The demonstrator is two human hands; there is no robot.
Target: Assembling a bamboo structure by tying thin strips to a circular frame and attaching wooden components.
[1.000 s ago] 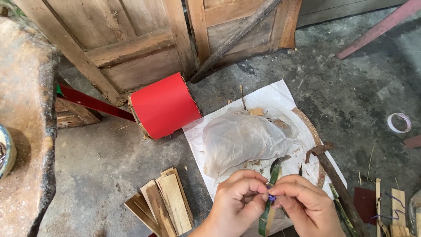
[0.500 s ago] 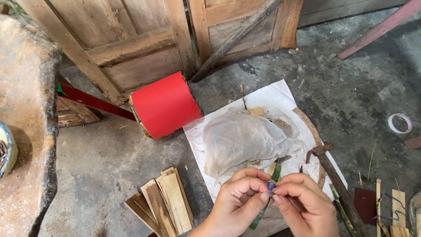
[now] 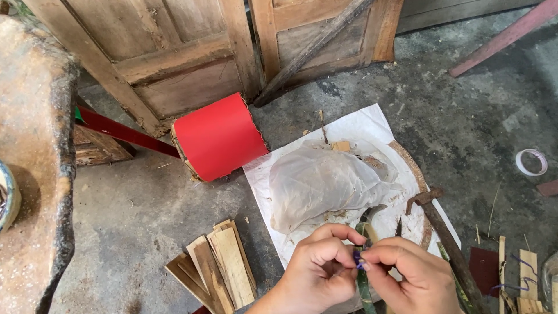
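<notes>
Both hands are pinched together on a tiny purple thread (image 3: pixel 357 260): left hand (image 3: pixel 318 273), right hand (image 3: pixel 407 278). A green strip (image 3: pixel 364 285) hangs right below.

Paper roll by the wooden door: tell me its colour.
Paper roll: bright red, clearest in the head view.

You are working on the floor of a rough craft workshop: bare, stained concrete floor (image 3: pixel 145 215), weathered wooden doors (image 3: pixel 192 58) behind, a rusty hammer (image 3: pixel 447 244), split wood slats (image 3: pixel 215 270), a roll of tape (image 3: pixel 532 161).
</notes>
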